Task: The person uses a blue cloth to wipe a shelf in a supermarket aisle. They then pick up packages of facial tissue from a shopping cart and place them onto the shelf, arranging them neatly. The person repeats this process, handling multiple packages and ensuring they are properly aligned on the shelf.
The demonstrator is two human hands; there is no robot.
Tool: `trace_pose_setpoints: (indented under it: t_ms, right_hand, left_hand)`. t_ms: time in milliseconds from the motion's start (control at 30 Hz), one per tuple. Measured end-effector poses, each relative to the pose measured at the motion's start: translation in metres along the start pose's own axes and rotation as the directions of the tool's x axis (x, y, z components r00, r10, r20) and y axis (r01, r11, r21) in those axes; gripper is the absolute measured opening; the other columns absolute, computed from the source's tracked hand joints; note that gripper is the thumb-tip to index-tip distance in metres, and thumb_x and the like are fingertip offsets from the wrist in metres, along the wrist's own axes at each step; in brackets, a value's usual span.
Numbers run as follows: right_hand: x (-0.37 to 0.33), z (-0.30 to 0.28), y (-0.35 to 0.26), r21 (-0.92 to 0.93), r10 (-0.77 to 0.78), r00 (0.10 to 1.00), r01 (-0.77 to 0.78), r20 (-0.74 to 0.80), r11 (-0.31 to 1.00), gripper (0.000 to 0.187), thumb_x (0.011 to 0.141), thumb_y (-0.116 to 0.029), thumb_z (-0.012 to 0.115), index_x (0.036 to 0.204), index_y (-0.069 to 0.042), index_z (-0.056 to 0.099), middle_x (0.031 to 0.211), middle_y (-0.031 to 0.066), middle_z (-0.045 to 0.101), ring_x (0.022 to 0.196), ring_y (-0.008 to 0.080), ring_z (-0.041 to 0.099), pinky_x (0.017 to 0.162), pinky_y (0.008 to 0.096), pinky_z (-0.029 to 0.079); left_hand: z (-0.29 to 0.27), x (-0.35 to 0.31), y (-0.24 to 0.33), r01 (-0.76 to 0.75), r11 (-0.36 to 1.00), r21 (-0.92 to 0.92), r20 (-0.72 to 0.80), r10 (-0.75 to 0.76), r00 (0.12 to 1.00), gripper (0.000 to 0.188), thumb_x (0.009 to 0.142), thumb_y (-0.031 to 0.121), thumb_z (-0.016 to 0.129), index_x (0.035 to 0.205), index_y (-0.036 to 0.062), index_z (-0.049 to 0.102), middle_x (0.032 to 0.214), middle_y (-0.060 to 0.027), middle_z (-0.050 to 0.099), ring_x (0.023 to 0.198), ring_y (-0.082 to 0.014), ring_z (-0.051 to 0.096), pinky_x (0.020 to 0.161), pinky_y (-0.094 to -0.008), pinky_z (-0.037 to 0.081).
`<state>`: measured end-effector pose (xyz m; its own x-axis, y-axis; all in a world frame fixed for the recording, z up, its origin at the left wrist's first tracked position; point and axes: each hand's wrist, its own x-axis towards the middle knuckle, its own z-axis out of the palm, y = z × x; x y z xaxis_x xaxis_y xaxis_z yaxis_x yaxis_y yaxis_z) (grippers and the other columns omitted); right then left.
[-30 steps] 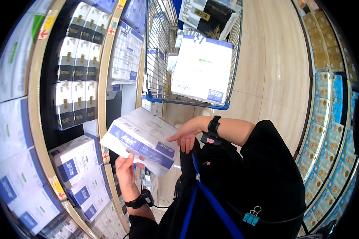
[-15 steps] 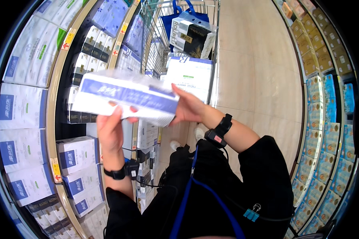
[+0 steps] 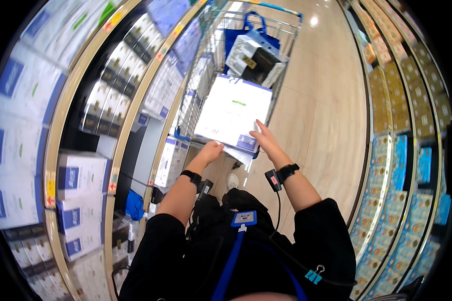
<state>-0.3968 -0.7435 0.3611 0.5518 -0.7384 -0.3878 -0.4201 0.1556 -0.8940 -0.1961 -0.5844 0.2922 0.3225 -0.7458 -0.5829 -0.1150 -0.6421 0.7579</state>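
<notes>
A large white tissue pack [image 3: 236, 108] with blue edges lies over the near part of the wire shopping cart [image 3: 292, 35]. My left hand [image 3: 211, 153] is closed at its near left edge, fingertips partly hidden. At the near right corner, my right hand [image 3: 267, 141] grips the pack with the thumb on top and a finger along the side. A white flap or sheet [image 3: 238, 154] sticks out beneath the near edge. What lies under the pack is mostly hidden.
Farther in the cart are a black-and-white tissue pack [image 3: 256, 60] and a blue bag [image 3: 256, 22]. Shelves of white-and-blue packs [image 3: 80, 175] run along my left. Stacked blue and gold packs [image 3: 386, 175] line the right, across the pale floor [image 3: 316, 100].
The pack in my hands has gone from beside the left shelf to the cart, turning broad face up. Both hands moved with it. The view has shifted, and the cart appears nearer.
</notes>
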Motion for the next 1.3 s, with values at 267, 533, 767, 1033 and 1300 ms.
trace_pose_setpoints:
  t_ms: [267, 533, 767, 1033, 1300]
  right_hand:
    - [-0.023, 0.060, -0.017, -0.457, -0.463, 0.883, 0.380, -0.080, 0.804, 0.029, 0.090, -0.025, 0.062, 0.106, -0.001, 0.066, 0.120, 0.0242, 0.063, 0.105, 0.0300, 0.063, 0.089, 0.0384, 0.049]
    - [-0.043, 0.281, -0.054, -0.186, -0.312, 0.727, 0.516, 0.612, 0.836, 0.024, 0.093, -0.020, 0.054, 0.099, -0.001, 0.067, 0.082, 0.0160, 0.069, 0.075, 0.0288, 0.068, 0.070, 0.0367, 0.052]
    - [0.016, 0.522, 0.069, -0.130, -0.509, 0.366, 0.889, 0.779, 0.440, 0.022, 0.089, -0.020, 0.055, 0.084, -0.001, 0.064, 0.085, 0.0206, 0.066, 0.084, 0.0390, 0.064, 0.074, 0.0481, 0.052]
    - [0.113, 0.680, 0.193, -0.129, -0.790, 0.082, 0.992, 0.608, 0.004, 0.033, 0.095, -0.029, 0.053, 0.109, -0.001, 0.063, 0.119, 0.0181, 0.059, 0.120, 0.0341, 0.050, 0.103, 0.0481, 0.037]
    - [0.106, 0.686, 0.191, -0.051, -0.924, 0.089, 0.996, 0.372, 0.076, 0.047, 0.095, -0.038, 0.053, 0.124, -0.001, 0.057, 0.125, 0.0219, 0.057, 0.124, 0.0412, 0.047, 0.105, 0.0517, 0.036]
  left_hand:
    - [-0.062, -0.087, -0.060, -0.121, 0.897, -0.424, -0.147, 0.064, 0.987, 0.027, 0.099, 0.029, 0.049, 0.101, 0.0075, 0.066, 0.098, -0.0045, 0.069, 0.090, -0.0161, 0.065, 0.077, -0.0300, 0.049]
    - [-0.108, -0.201, -0.371, 0.272, 0.943, -0.191, -0.645, -0.330, 0.689, 0.023, 0.087, 0.025, 0.060, 0.096, 0.0050, 0.067, 0.092, -0.0210, 0.068, 0.087, -0.0357, 0.064, 0.077, -0.0423, 0.051]
    - [-0.159, -0.226, -0.527, 0.462, 0.878, 0.126, -0.911, -0.082, 0.404, 0.023, 0.092, 0.021, 0.055, 0.110, 0.0103, 0.063, 0.119, -0.0273, 0.060, 0.109, -0.0453, 0.056, 0.093, -0.0514, 0.046]
    - [-0.199, -0.160, -0.608, 0.787, 0.603, 0.133, -0.989, 0.033, 0.142, 0.052, 0.101, 0.040, 0.038, 0.147, 0.0183, 0.043, 0.150, -0.0315, 0.032, 0.140, -0.0518, 0.025, 0.115, -0.0557, 0.020]
    - [-0.241, -0.080, -0.544, 0.646, 0.738, 0.196, -0.960, 0.008, 0.282, 0.056, 0.104, 0.044, 0.025, 0.148, 0.0143, 0.041, 0.149, -0.0314, 0.034, 0.138, -0.0511, 0.028, 0.115, -0.0542, 0.018]
